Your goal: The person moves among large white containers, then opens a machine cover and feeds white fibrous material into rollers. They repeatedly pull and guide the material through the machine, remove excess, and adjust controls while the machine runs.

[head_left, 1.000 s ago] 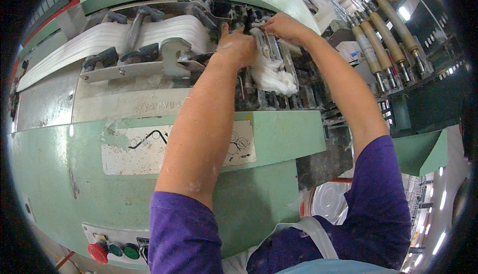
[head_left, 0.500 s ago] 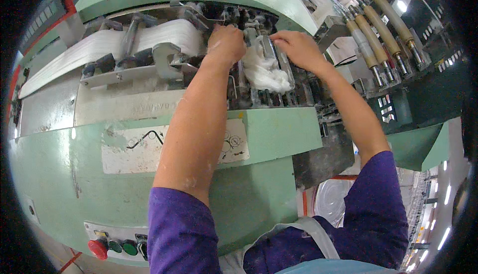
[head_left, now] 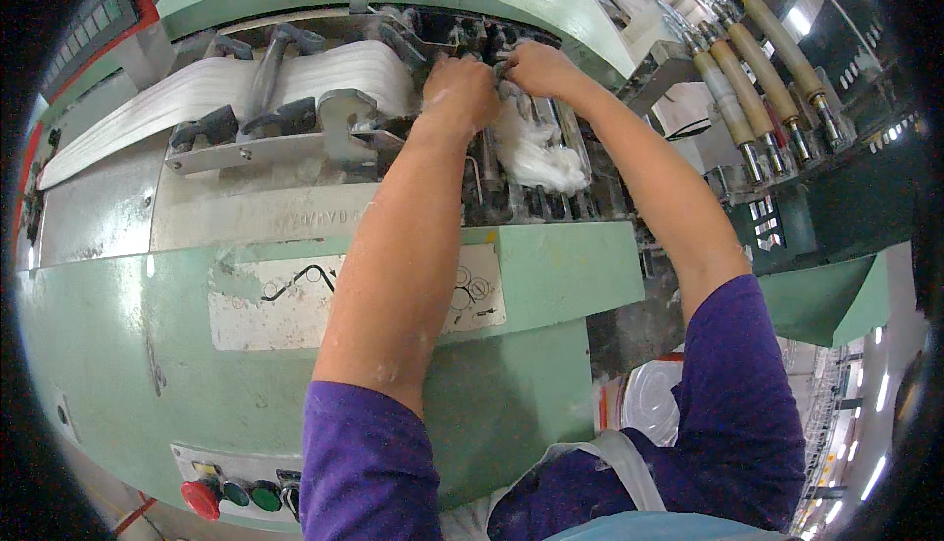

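Both my arms reach up into the roller section of a pale green textile machine (head_left: 551, 266). My left hand (head_left: 460, 90) rests knuckles-up at the dark rollers (head_left: 472, 34), its fingers curled down out of sight, with wisps of white fibre at its edge. My right hand (head_left: 539, 67) sits right beside it, the two almost touching, fingers pinched on the top of a loose white fibre tuft (head_left: 539, 155) that hangs down over the metal bars. A broad white fibre band (head_left: 197, 89) runs in from the left under grey clamps (head_left: 334, 113).
A control strip with a red knob (head_left: 202, 499) and green buttons (head_left: 264, 495) sits at the machine's lower front. Tan cylindrical rollers (head_left: 757, 79) line up at the upper right. A white can (head_left: 651, 405) stands on the floor below my right elbow.
My right hand has moved left from the right side of the tuft to meet my left hand. The tuft now hangs below both hands.
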Demonstrator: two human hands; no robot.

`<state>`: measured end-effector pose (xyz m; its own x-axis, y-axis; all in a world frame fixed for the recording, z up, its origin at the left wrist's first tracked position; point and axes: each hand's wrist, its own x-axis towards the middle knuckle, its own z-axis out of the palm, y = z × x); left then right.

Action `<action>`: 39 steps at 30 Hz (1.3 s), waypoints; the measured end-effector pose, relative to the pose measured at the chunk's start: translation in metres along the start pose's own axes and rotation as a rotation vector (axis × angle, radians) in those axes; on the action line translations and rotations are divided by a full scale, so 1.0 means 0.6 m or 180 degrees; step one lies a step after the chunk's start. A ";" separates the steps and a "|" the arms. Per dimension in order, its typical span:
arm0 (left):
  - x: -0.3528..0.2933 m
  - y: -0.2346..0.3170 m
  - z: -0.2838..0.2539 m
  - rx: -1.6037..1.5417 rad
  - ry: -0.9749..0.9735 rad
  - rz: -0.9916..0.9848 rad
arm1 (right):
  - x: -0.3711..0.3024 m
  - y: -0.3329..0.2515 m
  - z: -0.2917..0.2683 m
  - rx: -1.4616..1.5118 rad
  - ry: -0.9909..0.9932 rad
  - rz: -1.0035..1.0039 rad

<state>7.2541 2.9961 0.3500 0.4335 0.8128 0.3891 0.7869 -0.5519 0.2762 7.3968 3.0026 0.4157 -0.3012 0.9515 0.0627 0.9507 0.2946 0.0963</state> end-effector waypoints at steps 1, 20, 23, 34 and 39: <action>0.002 0.000 0.000 0.0050 -0.0081 0.0001 | 0.003 -0.001 -0.006 0.0155 -0.0195 0.0005; 0.002 0.007 -0.014 0.0015 -0.0043 -0.0149 | -0.038 0.008 0.003 -0.0284 0.0171 0.0015; 0.000 0.010 -0.016 0.0002 -0.0188 -0.0261 | -0.056 0.002 -0.004 -0.0234 0.0080 0.0004; -0.011 0.026 -0.031 -0.0410 -0.0651 0.0332 | -0.199 0.015 -0.034 0.2200 -0.0633 0.0434; -0.013 0.029 -0.043 -0.0591 -0.1142 0.0291 | -0.170 0.020 -0.032 0.2028 -0.0486 0.0584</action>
<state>7.2531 2.9754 0.3743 0.6493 0.7543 0.0974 0.6597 -0.6223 0.4212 7.4377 2.9077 0.4298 -0.1618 0.9791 -0.1233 0.8570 0.0774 -0.5095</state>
